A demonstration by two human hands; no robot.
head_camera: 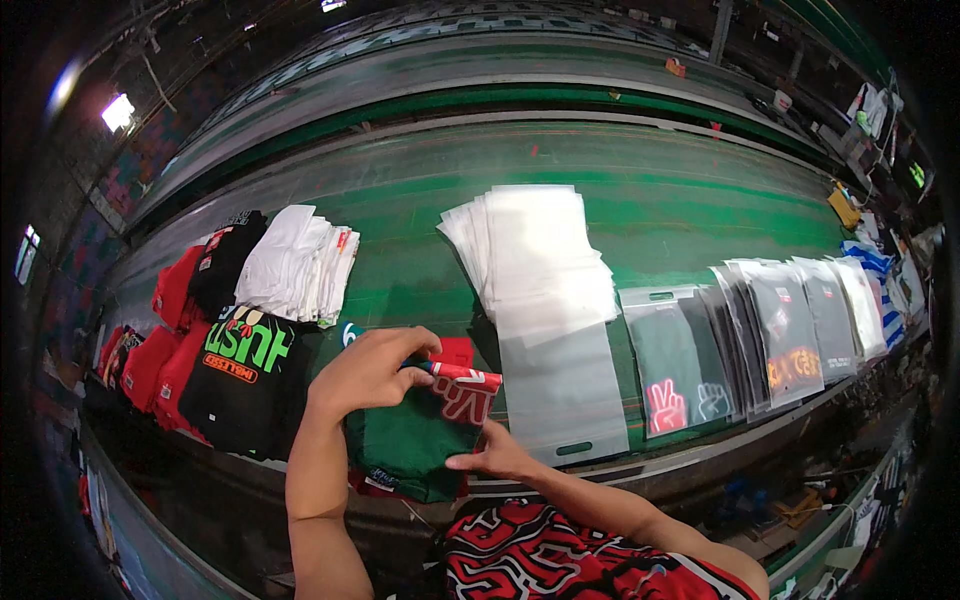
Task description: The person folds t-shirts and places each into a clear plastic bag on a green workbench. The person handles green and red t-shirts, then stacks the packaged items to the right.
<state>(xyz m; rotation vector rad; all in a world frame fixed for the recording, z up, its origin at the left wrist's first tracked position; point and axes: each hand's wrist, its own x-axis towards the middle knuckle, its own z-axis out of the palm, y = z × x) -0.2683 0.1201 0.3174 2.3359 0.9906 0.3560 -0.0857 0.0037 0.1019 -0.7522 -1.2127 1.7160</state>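
Observation:
A folded green shirt (409,442) with a red hand print lies before me, on top of red cloth, at the near edge of the green table (397,262). My left hand (382,371) pinches a printed red and white edge at its upper side between thumb and fingers. My right hand (491,454) rests at the shirt's right edge, thumb over the fabric, fingers partly hidden behind it. Right of the shirt is a stack of translucent plastic bags (540,262), one with a handle slot extending toward me.
Folded black shirts (244,390), red shirts (176,285) and white shirts (296,262) are piled on the left. Bagged shirts (787,330) overlap in a row on the right, beside a blue and white striped bundle (877,285). Another long table (450,64) runs beyond.

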